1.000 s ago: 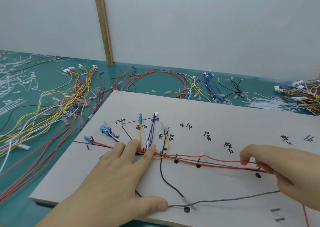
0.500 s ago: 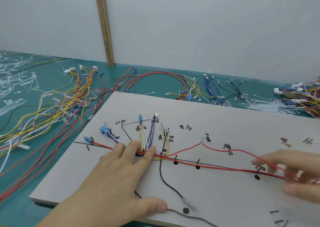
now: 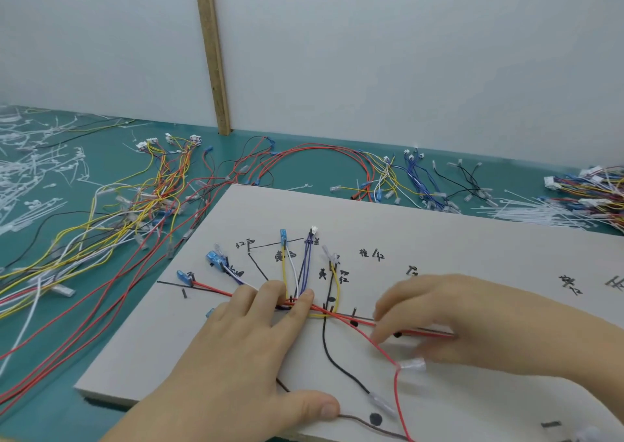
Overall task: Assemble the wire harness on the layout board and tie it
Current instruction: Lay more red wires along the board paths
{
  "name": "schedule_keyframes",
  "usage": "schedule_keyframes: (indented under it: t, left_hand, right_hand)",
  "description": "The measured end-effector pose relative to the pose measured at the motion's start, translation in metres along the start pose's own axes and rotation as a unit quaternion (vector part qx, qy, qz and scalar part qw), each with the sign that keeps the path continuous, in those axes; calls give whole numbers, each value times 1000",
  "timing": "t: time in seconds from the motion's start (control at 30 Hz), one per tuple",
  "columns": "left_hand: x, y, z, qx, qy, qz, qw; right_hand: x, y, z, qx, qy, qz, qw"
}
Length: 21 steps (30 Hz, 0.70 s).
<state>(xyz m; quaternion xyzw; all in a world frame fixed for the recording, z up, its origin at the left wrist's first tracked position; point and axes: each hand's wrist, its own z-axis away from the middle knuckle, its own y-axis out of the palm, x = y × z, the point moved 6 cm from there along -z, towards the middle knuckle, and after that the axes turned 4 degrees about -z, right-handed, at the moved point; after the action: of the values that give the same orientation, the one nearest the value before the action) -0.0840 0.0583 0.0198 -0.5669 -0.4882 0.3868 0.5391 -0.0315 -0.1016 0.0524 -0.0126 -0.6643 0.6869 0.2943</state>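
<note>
Harness layout part-routed; no ties fitted.
Layout board (image 3: 439,232) lower centre on tabletop (image 3: 304,171). Left hand (image 3: 236,357), fingers flat, pins wire junction (image 3: 304,306); right hand (image 3: 472,323), blurred, grip indeterminate, beside red wire (image 3: 381,343). Cable ties (image 3: 526,211) unused.

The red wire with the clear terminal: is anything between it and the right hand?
Nothing visible. The right hand lies over the red wire with the clear terminal, its fingers at the wire, on the pale layout board. Motion blur hides whether they pinch it. The left hand presses the wire bundle flat.
</note>
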Motion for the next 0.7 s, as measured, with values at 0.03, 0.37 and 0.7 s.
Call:
schedule_keyframes:
  t: [0.03, 0.37, 0.7]
  left_hand:
    - [0, -3, -1, -8, 2, -14, 1000]
    - [3, 2, 3, -17, -8, -11, 1000]
    - [5, -3, 1, 1, -12, -4, 1000]
  right_hand:
    - [0, 5, 1, 11, -7, 6, 1000]
    - [32, -11, 6, -149, -86, 4, 985]
    - [-30, -30, -25, -264, 164, -137, 941]
